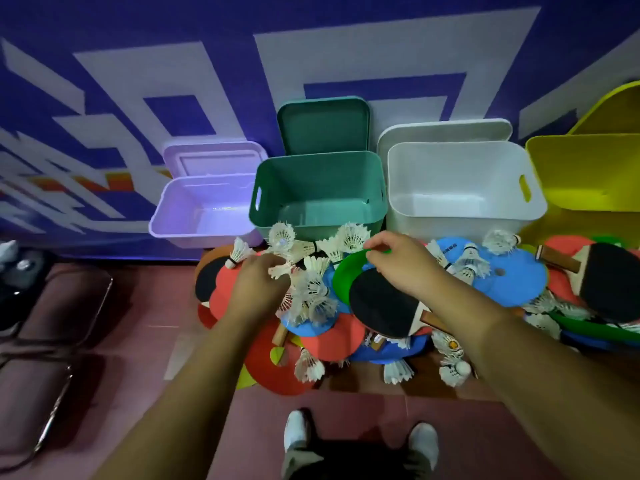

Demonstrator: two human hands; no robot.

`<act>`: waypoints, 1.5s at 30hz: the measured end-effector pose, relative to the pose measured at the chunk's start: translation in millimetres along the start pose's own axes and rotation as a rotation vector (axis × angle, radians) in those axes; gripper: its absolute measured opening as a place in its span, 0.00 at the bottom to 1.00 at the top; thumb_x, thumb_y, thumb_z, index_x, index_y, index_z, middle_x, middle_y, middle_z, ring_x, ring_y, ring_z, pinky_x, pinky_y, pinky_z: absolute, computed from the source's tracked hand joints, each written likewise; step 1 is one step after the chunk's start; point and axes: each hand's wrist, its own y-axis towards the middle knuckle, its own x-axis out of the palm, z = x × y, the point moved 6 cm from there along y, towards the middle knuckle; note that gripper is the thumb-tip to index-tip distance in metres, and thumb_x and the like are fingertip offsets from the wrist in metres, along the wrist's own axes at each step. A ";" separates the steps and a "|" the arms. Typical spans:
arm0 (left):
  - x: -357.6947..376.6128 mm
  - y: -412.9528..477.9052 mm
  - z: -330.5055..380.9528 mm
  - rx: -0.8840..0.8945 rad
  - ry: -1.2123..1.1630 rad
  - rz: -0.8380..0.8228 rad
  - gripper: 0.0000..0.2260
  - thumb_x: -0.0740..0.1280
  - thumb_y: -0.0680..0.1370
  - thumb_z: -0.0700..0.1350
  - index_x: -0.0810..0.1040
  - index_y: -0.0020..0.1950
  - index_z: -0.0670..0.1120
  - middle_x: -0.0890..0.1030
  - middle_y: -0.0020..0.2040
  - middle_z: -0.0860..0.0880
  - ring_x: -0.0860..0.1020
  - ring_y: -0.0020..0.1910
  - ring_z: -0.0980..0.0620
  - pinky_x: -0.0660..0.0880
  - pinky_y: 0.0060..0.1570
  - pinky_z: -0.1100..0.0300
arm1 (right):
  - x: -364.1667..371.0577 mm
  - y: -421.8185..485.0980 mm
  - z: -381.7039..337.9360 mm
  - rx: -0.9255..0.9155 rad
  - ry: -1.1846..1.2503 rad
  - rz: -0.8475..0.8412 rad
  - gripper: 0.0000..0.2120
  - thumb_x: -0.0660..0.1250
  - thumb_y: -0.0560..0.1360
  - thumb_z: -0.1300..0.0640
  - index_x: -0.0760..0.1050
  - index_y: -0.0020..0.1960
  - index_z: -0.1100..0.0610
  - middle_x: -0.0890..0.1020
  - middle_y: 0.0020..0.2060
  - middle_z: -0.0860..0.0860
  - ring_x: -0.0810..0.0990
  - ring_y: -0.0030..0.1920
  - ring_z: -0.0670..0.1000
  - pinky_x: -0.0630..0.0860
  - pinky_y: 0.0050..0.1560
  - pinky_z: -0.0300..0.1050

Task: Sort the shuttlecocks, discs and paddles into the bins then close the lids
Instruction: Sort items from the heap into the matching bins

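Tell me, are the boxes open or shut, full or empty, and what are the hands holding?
Purple bin: open, empty.
Green bin: open, empty.
White bin: open, empty.
Yellow bin: open, partly out of view.
Green lid: off, standing behind the green bin.
Left hand: holds a shuttlecock.
Right hand: pinches the green disc by its rim.

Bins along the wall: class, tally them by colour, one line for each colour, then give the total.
Purple bin: 1
Green bin: 1
White bin: 1
Yellow bin: 1
Total: 4
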 end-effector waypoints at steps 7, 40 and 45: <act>4.7 33.4 -1.1 -0.103 -0.077 -0.056 0.25 0.67 0.80 0.42 0.71 0.77 0.52 0.78 0.53 0.49 0.79 0.34 0.46 0.79 0.34 0.53 | 19.2 26.7 -8.4 0.060 -0.186 0.006 0.19 0.66 0.81 0.52 0.78 0.72 0.47 0.72 0.68 0.53 0.75 0.55 0.52 0.69 0.55 0.42; -57.2 105.2 15.6 0.027 -0.385 0.037 0.03 0.70 0.80 0.49 0.83 0.52 0.55 0.83 0.46 0.54 0.83 0.46 0.50 0.82 0.40 0.55 | 6.3 59.6 -84.3 0.107 0.083 0.201 0.13 0.61 0.81 0.52 0.83 0.54 0.54 0.86 0.48 0.53 0.84 0.51 0.58 0.80 0.55 0.53; -41.8 116.4 34.9 -0.029 -0.391 0.043 0.13 0.71 0.80 0.51 0.82 0.65 0.55 0.86 0.50 0.56 0.86 0.48 0.52 0.84 0.52 0.48 | -1.4 81.3 -72.4 0.057 0.127 0.138 0.17 0.60 0.82 0.48 0.81 0.60 0.56 0.85 0.56 0.58 0.83 0.56 0.62 0.79 0.54 0.53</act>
